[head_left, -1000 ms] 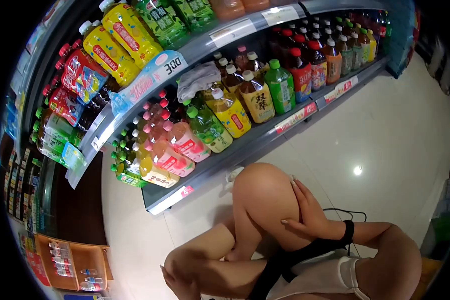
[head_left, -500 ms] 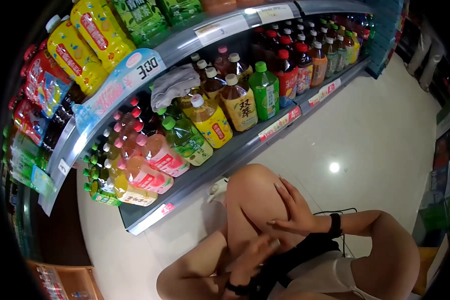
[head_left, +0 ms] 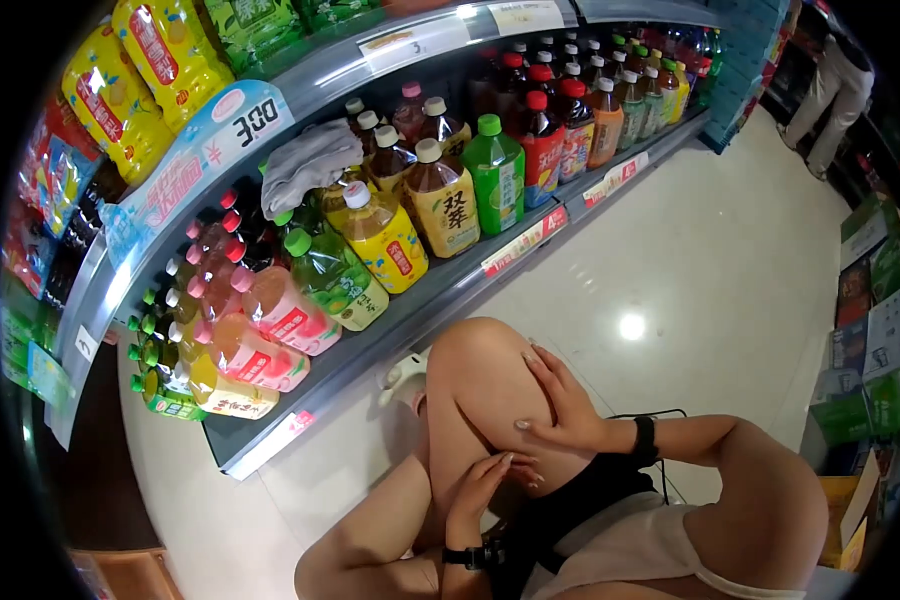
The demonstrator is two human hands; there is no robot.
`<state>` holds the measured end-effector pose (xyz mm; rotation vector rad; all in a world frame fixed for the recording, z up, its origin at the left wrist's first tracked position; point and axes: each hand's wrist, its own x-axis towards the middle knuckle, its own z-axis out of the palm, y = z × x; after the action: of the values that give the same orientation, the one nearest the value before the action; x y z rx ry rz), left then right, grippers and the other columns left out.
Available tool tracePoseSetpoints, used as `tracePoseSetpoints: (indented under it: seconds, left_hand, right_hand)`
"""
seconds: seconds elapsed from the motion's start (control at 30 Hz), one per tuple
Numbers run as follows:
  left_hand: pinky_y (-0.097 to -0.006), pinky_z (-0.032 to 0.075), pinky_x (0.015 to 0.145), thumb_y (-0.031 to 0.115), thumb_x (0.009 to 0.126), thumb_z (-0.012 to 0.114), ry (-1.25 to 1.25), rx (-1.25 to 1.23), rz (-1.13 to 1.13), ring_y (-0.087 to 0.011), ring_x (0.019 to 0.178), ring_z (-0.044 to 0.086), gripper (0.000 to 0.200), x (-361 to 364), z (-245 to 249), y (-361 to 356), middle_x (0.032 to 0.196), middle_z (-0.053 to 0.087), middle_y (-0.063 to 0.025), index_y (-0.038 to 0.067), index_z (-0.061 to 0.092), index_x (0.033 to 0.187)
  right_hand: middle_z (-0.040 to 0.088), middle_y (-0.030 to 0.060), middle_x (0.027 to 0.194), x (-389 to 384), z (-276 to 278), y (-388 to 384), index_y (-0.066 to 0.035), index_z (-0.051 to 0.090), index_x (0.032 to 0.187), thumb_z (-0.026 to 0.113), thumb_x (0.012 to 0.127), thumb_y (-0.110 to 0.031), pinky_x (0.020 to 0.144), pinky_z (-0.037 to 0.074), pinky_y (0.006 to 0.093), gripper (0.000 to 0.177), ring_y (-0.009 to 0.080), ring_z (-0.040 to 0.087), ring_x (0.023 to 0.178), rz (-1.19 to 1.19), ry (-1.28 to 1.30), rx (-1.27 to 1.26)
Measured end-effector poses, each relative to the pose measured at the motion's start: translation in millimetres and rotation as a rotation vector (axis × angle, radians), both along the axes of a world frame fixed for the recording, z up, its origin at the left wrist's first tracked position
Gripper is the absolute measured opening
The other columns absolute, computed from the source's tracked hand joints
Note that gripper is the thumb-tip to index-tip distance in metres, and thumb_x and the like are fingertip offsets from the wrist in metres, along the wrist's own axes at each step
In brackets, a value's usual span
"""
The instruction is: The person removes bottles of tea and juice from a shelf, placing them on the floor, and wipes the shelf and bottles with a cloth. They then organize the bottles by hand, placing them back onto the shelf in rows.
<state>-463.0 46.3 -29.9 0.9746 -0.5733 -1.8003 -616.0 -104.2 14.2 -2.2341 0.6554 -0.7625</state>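
My right hand [head_left: 565, 405] lies on my raised right knee [head_left: 478, 375], its fingers apart and holding nothing; a black band is on that wrist. Lower down, my left hand [head_left: 485, 485] rests against the inner side of the same leg, fingers stretched out, with a black watch [head_left: 475, 555] on its wrist. Ahead of the knees, drink bottles line the bottom shelf, among them a green-capped bottle [head_left: 335, 280], a yellow-labelled bottle [head_left: 387, 240] and a pink-labelled bottle [head_left: 288, 310]. A crumpled grey cloth [head_left: 312, 165] drapes over bottles behind them. Neither hand touches the shelf.
The shelf's front edge [head_left: 370, 370] runs diagonally past my knees. Above it, an upper shelf [head_left: 410, 45] holds yellow packs. Cartons [head_left: 870, 340] are stacked at the right. Another person's legs [head_left: 832, 100] stand on the tiled floor [head_left: 700, 260] at the far right.
My left hand has moved up slightly and settled against the leg, its blur gone. My right hand stays on the knee. The view has shifted, bringing more of the other person into sight.
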Motion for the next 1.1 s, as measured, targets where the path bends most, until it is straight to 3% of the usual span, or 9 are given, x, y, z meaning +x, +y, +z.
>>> tracePoseSetpoints:
  seconds: [0.5, 0.67, 0.73, 0.8, 0.9, 0.97, 1.0, 1.03, 1.1]
  left_hand:
    - [-0.0298, 0.046, 0.077, 0.021, 0.096, 0.039, -0.051, -0.035, 0.020, -0.0197, 0.083, 0.060, 0.034, -1.5, 8.7, 4.0, 0.090, 0.063, -0.0133, -0.007, 0.055, 0.107]
    - [-0.0302, 0.044, 0.085, 0.017, 0.093, 0.046, -0.297, -0.181, 0.042, -0.0187, 0.093, 0.058, 0.031, -4.7, 63.9, 6.4, 0.102, 0.060, -0.0131, -0.006, 0.052, 0.113]
    - [-0.0261, 0.040, 0.090, 0.012, 0.092, 0.047, -0.158, -0.209, 0.027, -0.0160, 0.105, 0.054, 0.030, -2.0, 83.1, 18.9, 0.110, 0.057, -0.0096, -0.002, 0.049, 0.118]
    - [-0.0265, 0.043, 0.083, 0.011, 0.092, 0.046, -0.208, -0.233, 0.076, -0.0142, 0.094, 0.058, 0.027, -4.4, 130.1, 28.6, 0.100, 0.060, -0.0083, -0.001, 0.052, 0.115]
    - [-0.0267, 0.046, 0.070, 0.004, 0.087, 0.049, -0.382, -0.310, 0.112, -0.0139, 0.077, 0.060, 0.021, -6.2, 179.0, 55.8, 0.085, 0.060, -0.0065, 0.001, 0.059, 0.106]
    - [-0.0282, 0.046, 0.062, -0.002, 0.080, 0.056, -0.689, -0.810, 0.287, -0.0201, 0.068, 0.060, 0.024, 8.5, 212.0, 63.6, 0.074, 0.060, -0.0053, 0.000, 0.061, 0.103]
    - [-0.0330, 0.046, 0.059, 0.003, 0.080, 0.056, -0.767, -0.916, 0.517, -0.0227, 0.062, 0.059, 0.026, 4.9, 225.5, 73.0, 0.067, 0.060, -0.0061, -0.002, 0.061, 0.105]
    - [-0.0343, 0.045, 0.055, 0.010, 0.081, 0.058, -0.874, -1.059, 0.553, -0.0211, 0.056, 0.057, 0.018, 18.4, 251.7, 75.5, 0.060, 0.058, -0.0070, -0.004, 0.059, 0.092]
    - [-0.0341, 0.048, 0.061, 0.012, 0.081, 0.057, -0.927, -1.138, 0.641, -0.0206, 0.074, 0.055, 0.020, 12.0, 282.8, 105.2, 0.083, 0.054, -0.0108, -0.001, 0.058, 0.097]
  right_hand:
    - [0.025, 0.0266, 0.137, 4.2, 4.8, 3.9, -0.004, 0.026, 0.137, 0.068, 0.075, -0.030, 0.100, 0.031, 0.0440, 0.080, 0.0425, 0.033, 0.122, -0.020, 0.003, 0.024]
    - [0.029, 0.0217, 0.136, 8.6, 13.8, -4.1, -0.003, 0.030, 0.134, 0.066, 0.077, -0.022, 0.102, 0.029, 0.0409, 0.070, 0.0362, 0.034, 0.123, 0.015, -0.091, 0.163]
    - [0.032, 0.0191, 0.135, 13.1, 16.4, -19.0, -0.002, 0.034, 0.131, 0.064, 0.079, -0.017, 0.103, 0.028, 0.0391, 0.062, 0.0319, 0.035, 0.123, 0.062, -0.172, 0.377]
    - [0.047, 0.0148, 0.124, 18.9, 54.3, -27.7, 0.000, 0.044, 0.122, 0.057, 0.082, -0.010, 0.098, 0.033, 0.0345, 0.043, 0.0240, 0.044, 0.116, 0.005, -0.107, 0.397]
    - [0.059, 0.0127, 0.104, 28.4, 107.8, -28.4, 0.001, 0.055, 0.106, 0.055, 0.082, -0.007, 0.090, 0.040, 0.0328, 0.026, 0.0218, 0.055, 0.102, 0.268, -0.266, 0.454]
    - [0.063, 0.0126, 0.093, 32.9, 152.0, -20.1, 0.000, 0.059, 0.097, 0.052, 0.078, -0.003, 0.085, 0.044, 0.0330, 0.020, 0.0234, 0.059, 0.091, 0.430, -0.282, 0.361]
    - [0.063, 0.0150, 0.094, 32.3, 169.0, -14.3, 0.002, 0.059, 0.097, 0.054, 0.073, -0.003, 0.084, 0.044, 0.0335, 0.024, 0.0260, 0.059, 0.091, 0.509, -0.361, 0.306]
    - [0.063, 0.0173, 0.091, 35.3, 184.0, -10.0, 0.004, 0.059, 0.096, 0.056, 0.072, -0.009, 0.080, 0.046, 0.0346, 0.027, 0.0277, 0.060, 0.087, 0.622, -0.497, 0.226]
    - [0.058, 0.0183, 0.087, 39.0, 213.4, -8.3, 0.002, 0.056, 0.093, 0.056, 0.079, -0.025, 0.067, 0.048, 0.0383, 0.031, 0.0285, 0.057, 0.075, 0.954, -0.608, 0.137]
